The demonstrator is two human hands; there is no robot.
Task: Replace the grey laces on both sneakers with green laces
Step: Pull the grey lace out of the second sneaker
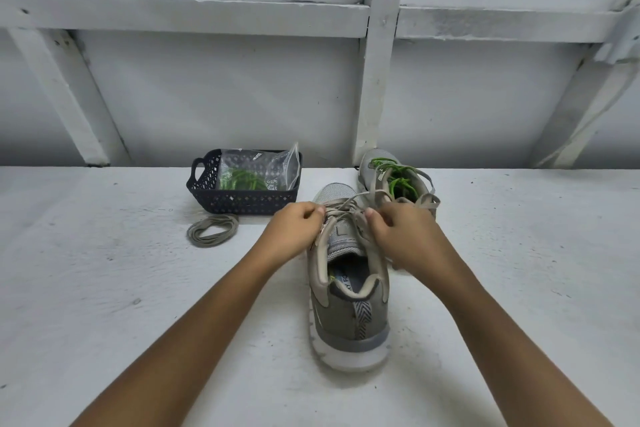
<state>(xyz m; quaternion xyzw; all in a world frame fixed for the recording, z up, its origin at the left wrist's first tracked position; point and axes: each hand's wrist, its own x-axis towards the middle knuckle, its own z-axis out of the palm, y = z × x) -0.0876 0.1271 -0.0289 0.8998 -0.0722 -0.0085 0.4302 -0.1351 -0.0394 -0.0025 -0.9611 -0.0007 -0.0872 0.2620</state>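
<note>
A grey sneaker [349, 319] stands on the white surface in front of me, heel toward me, with its grey lace [346, 206] still threaded. My left hand [294, 232] pinches the lace at the shoe's left eyelets. My right hand [398, 236] pinches the lace on the right side. Behind and to the right stands the second sneaker [391, 177], threaded with a green lace [398, 180]. A coiled grey lace [213, 229] lies loose to the left.
A dark perforated basket [242, 201] sits behind the coiled lace and holds a clear plastic bag [259, 170] with a green lace inside. A white framed wall [374, 80] rises right behind the shoes.
</note>
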